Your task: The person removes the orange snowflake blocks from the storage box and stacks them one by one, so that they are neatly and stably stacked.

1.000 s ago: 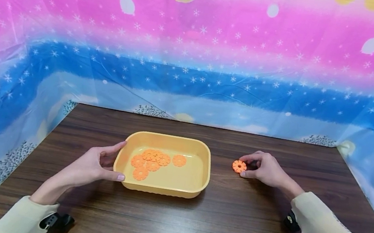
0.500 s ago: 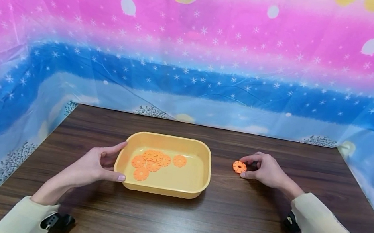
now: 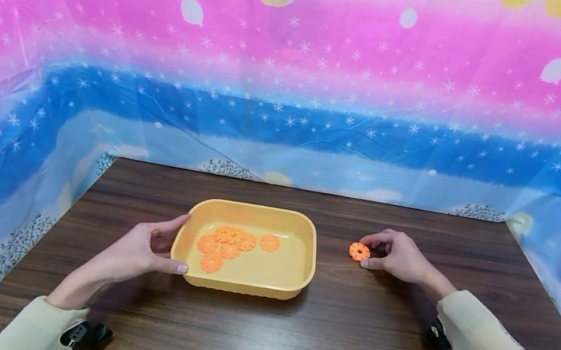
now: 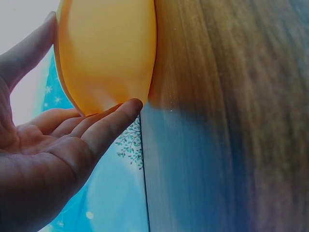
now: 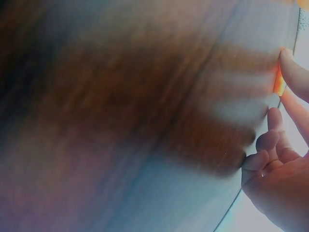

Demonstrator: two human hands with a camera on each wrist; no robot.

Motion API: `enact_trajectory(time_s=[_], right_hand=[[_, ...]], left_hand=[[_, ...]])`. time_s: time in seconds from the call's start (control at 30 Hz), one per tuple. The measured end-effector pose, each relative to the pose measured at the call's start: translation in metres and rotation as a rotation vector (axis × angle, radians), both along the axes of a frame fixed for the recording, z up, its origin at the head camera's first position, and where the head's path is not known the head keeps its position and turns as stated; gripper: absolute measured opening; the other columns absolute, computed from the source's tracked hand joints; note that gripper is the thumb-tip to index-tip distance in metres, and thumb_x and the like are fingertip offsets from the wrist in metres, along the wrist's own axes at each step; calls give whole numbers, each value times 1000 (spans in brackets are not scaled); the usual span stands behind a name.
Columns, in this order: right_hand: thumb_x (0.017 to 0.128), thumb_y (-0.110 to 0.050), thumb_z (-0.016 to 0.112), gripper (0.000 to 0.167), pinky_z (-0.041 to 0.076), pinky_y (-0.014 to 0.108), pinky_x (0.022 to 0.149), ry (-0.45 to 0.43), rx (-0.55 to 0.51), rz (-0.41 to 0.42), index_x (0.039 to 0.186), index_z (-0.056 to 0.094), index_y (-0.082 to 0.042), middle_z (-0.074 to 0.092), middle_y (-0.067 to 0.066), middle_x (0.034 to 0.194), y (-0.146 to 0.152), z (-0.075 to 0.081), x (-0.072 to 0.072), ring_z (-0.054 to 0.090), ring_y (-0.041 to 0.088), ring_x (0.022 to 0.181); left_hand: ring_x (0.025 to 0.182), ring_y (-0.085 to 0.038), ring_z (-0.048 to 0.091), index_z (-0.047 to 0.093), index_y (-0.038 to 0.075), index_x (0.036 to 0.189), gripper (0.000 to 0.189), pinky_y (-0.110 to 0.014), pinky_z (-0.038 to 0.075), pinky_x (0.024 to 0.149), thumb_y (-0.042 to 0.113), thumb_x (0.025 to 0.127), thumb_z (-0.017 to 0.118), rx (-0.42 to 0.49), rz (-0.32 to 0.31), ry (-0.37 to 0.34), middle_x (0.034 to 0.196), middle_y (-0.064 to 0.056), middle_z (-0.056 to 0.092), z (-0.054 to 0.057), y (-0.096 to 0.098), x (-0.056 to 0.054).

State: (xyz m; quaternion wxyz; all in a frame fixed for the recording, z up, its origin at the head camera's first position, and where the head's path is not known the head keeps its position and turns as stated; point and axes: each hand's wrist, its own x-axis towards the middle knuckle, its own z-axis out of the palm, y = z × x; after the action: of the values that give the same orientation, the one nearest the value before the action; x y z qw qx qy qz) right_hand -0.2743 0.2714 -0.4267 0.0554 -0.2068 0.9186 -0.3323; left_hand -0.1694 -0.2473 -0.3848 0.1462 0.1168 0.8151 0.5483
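A yellow plastic tray rests on the table in the head view. Its left end is held by my left hand, with the thumb at the near corner and the fingers along the far side. In the left wrist view, that hand spans the end of the tray. Several flat orange notched discs lie inside, some overlapping. To the right of the tray, my right hand pinches one orange notched disc between thumb and forefinger. The right wrist view shows that disc edge-on.
The dark wood-grain table reaches back to a pink and blue patterned cloth, which hangs behind it and along both sides. Bare tabletop separates the tray from the right hand.
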Motion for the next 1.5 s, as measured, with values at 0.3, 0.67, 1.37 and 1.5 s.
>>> enact_trajectory(time_s=[0.3,0.67,1.37,1.5], right_hand=[[85,-21,89,43,42,34,72,-10,1,1,123,76,-7,65,10,106,1,1,1,48,22,83],[86,-22,88,43,42,37,70,1,9,-12,125,75,-8,66,12,113,-4,20,4,49,24,83],[85,-23,89,40,43,34,64,73,5,193,122,77,-14,68,2,108,-100,81,15,49,27,74],[86,-21,88,41,42,32,60,77,-2,241,124,76,-11,67,7,106,-120,85,16,50,28,68]], left_hand=[[146,-45,40,22,0,164,104,-37,55,100,12,85,88,8,0,0,166,-28,27,1,0,1],[146,-45,40,23,2,165,103,-37,55,100,11,85,87,-8,11,-4,167,-27,26,-1,-1,1],[146,-45,40,22,1,165,103,-37,56,100,11,85,87,5,2,1,167,-27,25,0,0,1],[145,-45,41,22,2,165,103,-36,56,99,11,85,87,17,0,-2,167,-27,27,0,0,1]])
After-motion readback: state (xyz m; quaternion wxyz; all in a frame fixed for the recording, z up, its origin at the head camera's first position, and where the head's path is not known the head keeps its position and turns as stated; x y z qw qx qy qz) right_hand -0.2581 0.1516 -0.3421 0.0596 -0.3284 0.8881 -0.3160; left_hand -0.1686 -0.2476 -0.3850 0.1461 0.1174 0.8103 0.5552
